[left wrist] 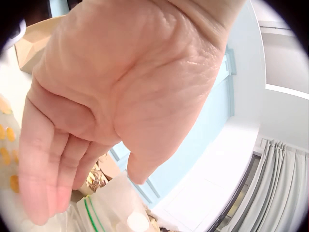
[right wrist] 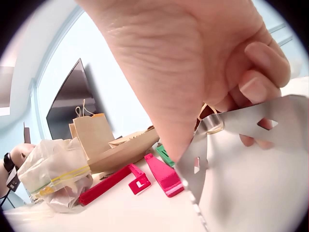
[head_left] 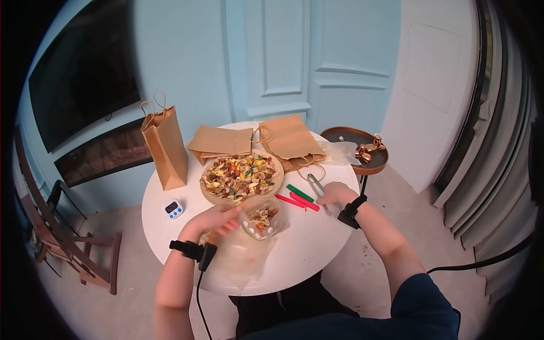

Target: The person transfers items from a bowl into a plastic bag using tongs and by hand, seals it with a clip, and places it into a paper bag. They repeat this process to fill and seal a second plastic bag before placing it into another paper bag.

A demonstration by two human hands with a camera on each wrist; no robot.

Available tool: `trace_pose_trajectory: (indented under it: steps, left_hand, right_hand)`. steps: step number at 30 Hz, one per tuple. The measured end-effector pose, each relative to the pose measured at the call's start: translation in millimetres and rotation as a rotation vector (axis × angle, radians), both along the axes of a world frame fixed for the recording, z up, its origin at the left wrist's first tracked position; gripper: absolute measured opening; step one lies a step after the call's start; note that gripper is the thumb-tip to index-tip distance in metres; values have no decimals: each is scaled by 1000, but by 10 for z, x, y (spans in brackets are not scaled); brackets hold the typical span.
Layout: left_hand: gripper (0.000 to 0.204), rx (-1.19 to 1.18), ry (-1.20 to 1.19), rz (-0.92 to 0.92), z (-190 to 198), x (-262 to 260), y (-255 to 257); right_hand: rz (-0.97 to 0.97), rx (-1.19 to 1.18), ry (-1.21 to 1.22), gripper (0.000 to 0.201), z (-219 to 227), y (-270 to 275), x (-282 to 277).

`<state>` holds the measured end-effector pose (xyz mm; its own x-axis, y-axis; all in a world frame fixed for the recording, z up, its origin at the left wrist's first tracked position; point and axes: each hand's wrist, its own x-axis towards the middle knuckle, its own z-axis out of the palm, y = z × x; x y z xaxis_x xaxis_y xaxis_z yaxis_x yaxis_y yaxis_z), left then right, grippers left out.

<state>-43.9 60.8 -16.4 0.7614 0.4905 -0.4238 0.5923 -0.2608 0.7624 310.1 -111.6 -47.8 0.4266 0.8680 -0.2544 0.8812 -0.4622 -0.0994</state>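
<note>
My right hand [head_left: 338, 194] grips metal tongs [head_left: 315, 183] at the right of the round white table. In the right wrist view the thumb lies against one arm of the tongs [right wrist: 289, 113] and the fingers curl at the other. My left hand [head_left: 212, 220] is beside an upright clear zip bag [head_left: 247, 224] holding some dried mix; its fingers are extended, and whether they touch the bag I cannot tell. The left wrist view shows the palm [left wrist: 120, 82] with nothing in it. Behind the bag sits a round wooden tray [head_left: 209, 196] heaped with dried pieces [head_left: 241, 174].
Red clips [head_left: 304, 202] and a green clip [head_left: 300, 192] lie left of the tongs. A flat clear bag [head_left: 238, 260] is at the near edge, a white timer [head_left: 173, 208] at left. Paper bags [head_left: 167, 147] stand and lie behind; a side table [head_left: 371, 168] is back right.
</note>
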Motion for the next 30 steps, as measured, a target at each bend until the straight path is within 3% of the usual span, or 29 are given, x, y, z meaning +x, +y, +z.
trace_pose_trajectory:
  steps: [2,5,12,13,14,16,18,19,21,25,30]
  left_hand:
    - [54,-218,-131,107,-131,-14,2]
    - [51,-359,-177,165,-220,-21,-23]
    - [42,-535,-240,277,-291,30,-40]
    - [41,-559,-246,291,-285,43,-47]
    - [40,-585,-250,304,-294,51,-62]
    - [40,-606,-256,315,-336,80,-33]
    - [40,-630,-254,324,-372,105,-18]
    - [40,-653,-272,334,-387,116,-16]
    - [39,-675,-296,348,-381,129,-12]
    - [37,-739,-349,385,-357,125,-25]
    - [36,-762,-375,384,-234,189,-108]
  right_hand:
    - [15,24,-82,51,-31,9,-33]
    - [40,16,-135,50,7,-31,-117]
    - [67,79,-160,49,169,-70,-299]
    - [94,314,-101,46,190,-27,-355]
    - [120,546,-40,43,206,11,-428]
    - [3,220,573,42,433,39,-736]
    - [8,77,997,40,309,26,-927]
    - [5,76,999,40,196,37,-986]
    - [-162,-21,1398,46,107,96,-1113]
    - [-399,81,1695,49,-34,134,-1071]
    - [-426,266,1832,31,-57,174,-1021]
